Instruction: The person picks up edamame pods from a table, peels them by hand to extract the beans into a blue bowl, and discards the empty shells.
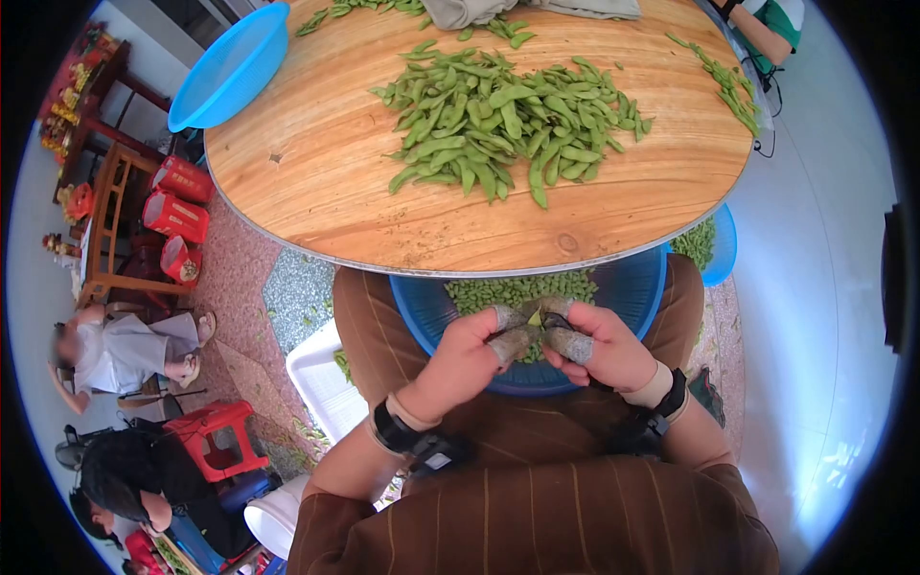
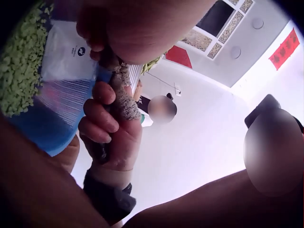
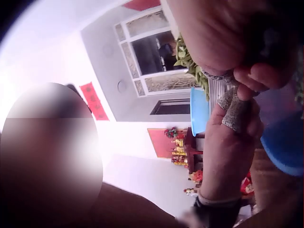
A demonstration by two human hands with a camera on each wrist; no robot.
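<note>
Both hands meet over a blue basin [image 1: 414,311] that sits between the person's knees. Shelled green soybeans [image 1: 479,292] lie in the basin. My left hand [image 1: 470,343] and right hand [image 1: 606,347] pinch a green soybean pod [image 1: 536,318] between thumbs and fingertips; most of the pod is hidden by the fingers. Grey, worn coverings wrap thumbs and fingers of both hands, as the covered thumb [image 2: 126,107] in the left wrist view also shows. On the round wooden table [image 1: 307,192] ahead lies a large heap of unshelled pods [image 1: 479,120].
The table's front edge overhangs the basin's far side. A blue basket [image 1: 230,72] stands at the table's left; another blue container [image 1: 721,247] with beans sits low at the right. A white tub [image 1: 326,383] is left of the knee. Other people sit at the left.
</note>
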